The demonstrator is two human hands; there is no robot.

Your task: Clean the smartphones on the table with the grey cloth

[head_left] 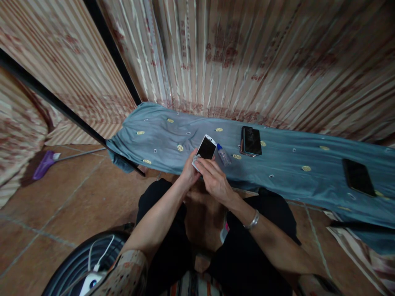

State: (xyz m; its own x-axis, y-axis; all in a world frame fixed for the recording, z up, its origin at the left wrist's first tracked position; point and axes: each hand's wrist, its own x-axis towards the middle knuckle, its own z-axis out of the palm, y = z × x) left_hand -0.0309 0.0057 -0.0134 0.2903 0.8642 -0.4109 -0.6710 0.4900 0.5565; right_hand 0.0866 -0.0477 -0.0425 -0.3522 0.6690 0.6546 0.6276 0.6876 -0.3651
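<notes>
A white smartphone [207,148] with a dark screen is gripped at its lower end by my left hand [189,172]. My right hand [214,177] pinches a small whitish piece, probably cloth or tissue [195,161], and presses it against the phone's lower part. The fingers of both hands overlap there, so the bottom of the phone is hidden. Just right of the phone, a small clear bottle [224,157] with a blue cap lies on the bluish-grey cloth [163,142] that covers the narrow table.
A stack of dark phones [252,142] sits right of the bottle. Farther right lies a dark phone or tablet [358,177]. Patterned curtains [247,53] hang behind. A purple broom [45,165] is on the tiled floor, and a white device [91,283] with a cable rests at lower left.
</notes>
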